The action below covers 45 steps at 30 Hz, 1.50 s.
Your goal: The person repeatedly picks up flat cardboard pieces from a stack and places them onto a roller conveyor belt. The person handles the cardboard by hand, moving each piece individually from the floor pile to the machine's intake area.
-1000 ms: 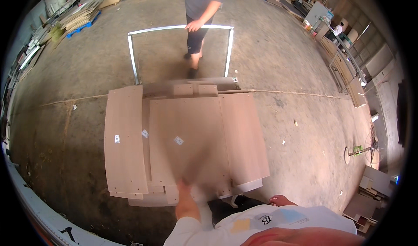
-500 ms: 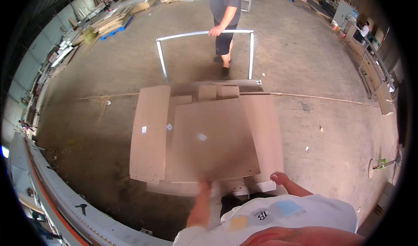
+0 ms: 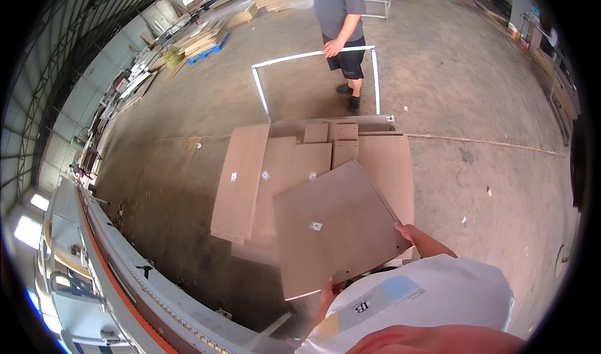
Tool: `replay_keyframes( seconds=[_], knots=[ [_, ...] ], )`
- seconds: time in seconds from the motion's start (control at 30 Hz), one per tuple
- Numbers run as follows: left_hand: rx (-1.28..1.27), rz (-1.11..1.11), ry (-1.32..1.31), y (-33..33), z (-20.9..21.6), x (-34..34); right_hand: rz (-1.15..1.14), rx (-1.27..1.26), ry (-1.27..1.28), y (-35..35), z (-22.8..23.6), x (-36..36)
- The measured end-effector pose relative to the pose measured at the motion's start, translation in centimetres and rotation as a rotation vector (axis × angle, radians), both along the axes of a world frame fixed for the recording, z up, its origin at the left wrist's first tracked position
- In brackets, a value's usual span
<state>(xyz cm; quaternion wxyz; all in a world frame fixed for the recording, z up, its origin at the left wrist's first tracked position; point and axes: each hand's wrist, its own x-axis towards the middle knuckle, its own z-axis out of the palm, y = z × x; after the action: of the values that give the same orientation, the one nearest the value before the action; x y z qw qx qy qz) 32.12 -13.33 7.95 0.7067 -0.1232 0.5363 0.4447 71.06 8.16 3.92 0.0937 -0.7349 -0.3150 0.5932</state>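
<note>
A square brown wood panel (image 3: 338, 213) with a small white label and drilled holes is held tilted and turned in front of me. My left hand (image 3: 328, 291) grips its near edge from below, fingers partly hidden. Closed on its right edge, near the right corner, is my right hand (image 3: 407, 231). Underneath and beyond lies a stack of similar panels: a long labelled panel (image 3: 241, 182) on the left, a wide one (image 3: 387, 166) on the right, and several smaller pieces (image 3: 316, 131) at the far side.
Behind the stack rises a metal cart handle (image 3: 313, 54), with another person's hand (image 3: 333, 47) resting on it. A long machine with an orange strip (image 3: 103, 263) runs along the left. Boards on a blue pallet (image 3: 210, 50) stand farther back.
The square panel has come off the stack toward me and turned counterclockwise. My right hand, formerly apart from it, now grips its edge. The view has shifted left.
</note>
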Motion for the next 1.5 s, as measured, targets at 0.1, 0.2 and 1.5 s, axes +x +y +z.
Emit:
replay_keyframes(
  seconds=[0.1,0.2,1.5],
  knots=[
    [-0.015,0.017,-0.046,-4.0,0.4,1.5,0.083,-0.026,0.059,-0.9,-0.3,2.6],
    [0.010,0.169,-0.111,-6.4,-0.6,2.3,0.138,-0.048,0.008,-3.1,0.4,3.9],
    [0.571,1.444,0.066,-52.1,3.9,26.8,0.971,0.507,0.113,-25.6,2.6,-13.9]
  ],
)
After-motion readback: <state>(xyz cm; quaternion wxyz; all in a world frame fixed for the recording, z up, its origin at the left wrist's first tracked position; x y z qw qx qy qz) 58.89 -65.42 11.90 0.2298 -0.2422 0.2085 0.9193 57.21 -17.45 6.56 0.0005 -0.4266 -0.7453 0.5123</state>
